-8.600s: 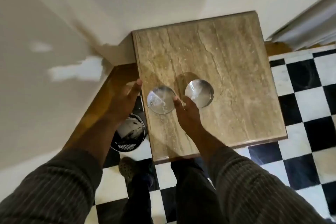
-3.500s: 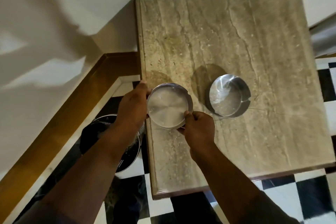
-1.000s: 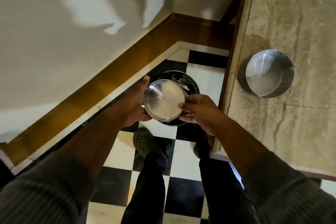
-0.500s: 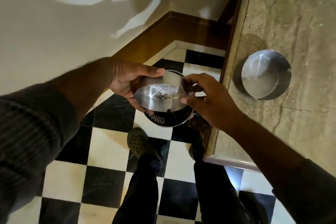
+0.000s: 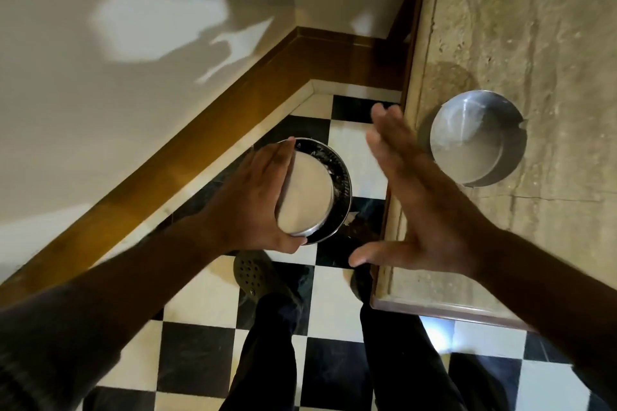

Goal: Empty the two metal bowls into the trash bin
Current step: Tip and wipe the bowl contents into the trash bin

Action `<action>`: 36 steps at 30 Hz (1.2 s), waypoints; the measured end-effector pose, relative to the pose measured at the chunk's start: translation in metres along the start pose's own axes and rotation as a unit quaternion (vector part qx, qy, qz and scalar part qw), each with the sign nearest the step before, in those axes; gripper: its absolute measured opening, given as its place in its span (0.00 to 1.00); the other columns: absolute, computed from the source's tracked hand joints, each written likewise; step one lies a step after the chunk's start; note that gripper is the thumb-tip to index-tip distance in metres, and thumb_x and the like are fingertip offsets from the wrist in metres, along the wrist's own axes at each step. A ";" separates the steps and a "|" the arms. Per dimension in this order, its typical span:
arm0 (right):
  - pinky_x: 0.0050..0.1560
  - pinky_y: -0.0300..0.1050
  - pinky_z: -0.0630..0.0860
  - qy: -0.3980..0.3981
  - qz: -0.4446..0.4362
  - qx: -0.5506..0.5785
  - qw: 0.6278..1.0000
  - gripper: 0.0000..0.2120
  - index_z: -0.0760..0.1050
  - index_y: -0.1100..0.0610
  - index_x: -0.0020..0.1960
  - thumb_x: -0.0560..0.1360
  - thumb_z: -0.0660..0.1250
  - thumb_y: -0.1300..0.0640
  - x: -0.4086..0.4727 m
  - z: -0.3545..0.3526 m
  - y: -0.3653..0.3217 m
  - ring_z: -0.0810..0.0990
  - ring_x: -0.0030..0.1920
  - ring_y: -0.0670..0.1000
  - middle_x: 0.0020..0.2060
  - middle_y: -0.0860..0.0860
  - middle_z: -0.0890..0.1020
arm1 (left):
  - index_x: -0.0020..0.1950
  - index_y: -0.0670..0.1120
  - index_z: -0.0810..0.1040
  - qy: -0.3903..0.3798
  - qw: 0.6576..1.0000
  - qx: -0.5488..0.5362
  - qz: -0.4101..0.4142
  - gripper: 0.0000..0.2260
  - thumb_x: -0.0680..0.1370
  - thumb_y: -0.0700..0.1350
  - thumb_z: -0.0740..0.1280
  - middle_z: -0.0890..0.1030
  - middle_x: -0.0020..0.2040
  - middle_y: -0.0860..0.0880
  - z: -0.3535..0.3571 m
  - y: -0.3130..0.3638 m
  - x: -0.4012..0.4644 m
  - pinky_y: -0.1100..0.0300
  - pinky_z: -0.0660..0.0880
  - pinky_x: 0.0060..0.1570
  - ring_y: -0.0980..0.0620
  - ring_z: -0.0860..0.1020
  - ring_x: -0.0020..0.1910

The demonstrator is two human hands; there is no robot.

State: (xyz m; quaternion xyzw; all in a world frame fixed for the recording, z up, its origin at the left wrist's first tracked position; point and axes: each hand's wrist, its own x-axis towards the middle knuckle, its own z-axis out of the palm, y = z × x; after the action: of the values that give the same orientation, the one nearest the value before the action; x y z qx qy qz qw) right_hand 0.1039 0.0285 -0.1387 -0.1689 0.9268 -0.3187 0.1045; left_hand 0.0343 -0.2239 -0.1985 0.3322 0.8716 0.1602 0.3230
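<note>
My left hand (image 5: pixel 253 200) grips one metal bowl (image 5: pixel 307 190), turned over with its flat base facing up, directly above the round black trash bin (image 5: pixel 340 177) on the floor. Only the bin's right rim shows past the bowl. My right hand (image 5: pixel 420 197) is off the bowl, flat with fingers spread, hovering just right of it near the table's left edge. The second metal bowl (image 5: pixel 474 140) stands upright on the stone table (image 5: pixel 551 43), to the right of that hand.
The bin sits on a black-and-white checkered floor (image 5: pixel 354 147) in the corner between the wall's wooden baseboard (image 5: pixel 207 133) and the table's left edge. My legs and a dark shoe (image 5: pixel 253 274) stand just below the bin.
The bowl has been flipped from tilted to fully upside down over the bin. My right hand has let go of it and opened flat; only the left hand holds it.
</note>
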 end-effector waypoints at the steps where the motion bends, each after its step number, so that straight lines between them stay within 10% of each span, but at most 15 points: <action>1: 0.77 0.61 0.51 0.061 -0.033 -0.008 0.998 0.58 0.48 0.66 0.75 0.64 0.69 0.30 0.002 -0.007 -0.004 0.45 0.78 0.65 0.76 0.66 0.48 | 0.80 0.42 0.45 0.008 1.000 -0.005 0.001 0.64 0.58 0.69 0.75 0.57 0.80 0.43 0.004 0.001 -0.001 0.48 0.59 0.72 0.42 0.58 0.77; 5: 0.77 0.61 0.48 0.226 -0.116 0.006 0.967 0.56 0.41 0.61 0.77 0.67 0.63 0.28 0.002 -0.007 -0.031 0.43 0.78 0.62 0.77 0.58 0.45 | 0.80 0.44 0.42 0.018 0.999 -0.041 -0.004 0.65 0.57 0.68 0.77 0.56 0.81 0.43 0.011 0.013 0.005 0.47 0.58 0.74 0.42 0.56 0.78; 11: 0.78 0.60 0.44 -0.270 -0.048 -0.135 0.952 0.58 0.42 0.61 0.78 0.66 0.55 0.22 -0.005 0.058 -0.027 0.38 0.78 0.59 0.78 0.59 0.43 | 0.80 0.45 0.42 0.018 0.998 -0.063 0.024 0.63 0.58 0.66 0.75 0.59 0.79 0.44 0.012 0.019 0.008 0.53 0.54 0.73 0.47 0.55 0.77; 18: 0.78 0.58 0.51 -0.058 -0.093 -0.075 0.991 0.59 0.53 0.67 0.76 0.63 0.64 0.24 0.014 0.027 -0.027 0.49 0.78 0.62 0.77 0.65 0.53 | 0.78 0.32 0.52 0.085 0.993 -0.076 0.041 0.62 0.58 0.63 0.80 0.63 0.77 0.36 0.011 0.007 -0.002 0.39 0.65 0.71 0.39 0.62 0.76; 22: 0.78 0.54 0.49 0.168 -0.074 -0.027 0.983 0.59 0.50 0.63 0.77 0.63 0.63 0.23 0.016 -0.003 -0.032 0.48 0.79 0.57 0.76 0.61 0.54 | 0.80 0.42 0.44 0.069 0.995 -0.068 0.009 0.67 0.55 0.65 0.79 0.58 0.80 0.42 0.004 0.003 0.000 0.53 0.58 0.70 0.46 0.56 0.76; 27: 0.78 0.64 0.48 -0.274 -0.032 -0.170 0.946 0.57 0.44 0.59 0.78 0.65 0.61 0.24 0.007 0.041 -0.031 0.42 0.78 0.63 0.79 0.59 0.46 | 0.79 0.44 0.52 0.077 0.995 -0.064 0.003 0.62 0.55 0.66 0.78 0.65 0.75 0.44 0.006 0.010 0.002 0.53 0.63 0.66 0.49 0.62 0.70; 36: 0.66 0.61 0.74 -0.096 -0.046 -0.136 0.985 0.27 0.68 0.63 0.71 0.74 0.70 0.60 0.005 0.067 -0.001 0.65 0.73 0.66 0.71 0.66 0.70 | 0.79 0.49 0.52 0.105 0.981 -0.163 -0.008 0.59 0.56 0.66 0.78 0.64 0.76 0.48 0.025 0.007 -0.004 0.59 0.65 0.64 0.56 0.61 0.71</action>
State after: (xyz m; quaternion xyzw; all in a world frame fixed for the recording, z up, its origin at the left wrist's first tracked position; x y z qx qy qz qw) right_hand 0.1199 -0.0109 -0.1907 -0.2537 0.9383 -0.1768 0.1548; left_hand 0.0566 -0.2203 -0.2121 0.2494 0.8656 0.3314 0.2807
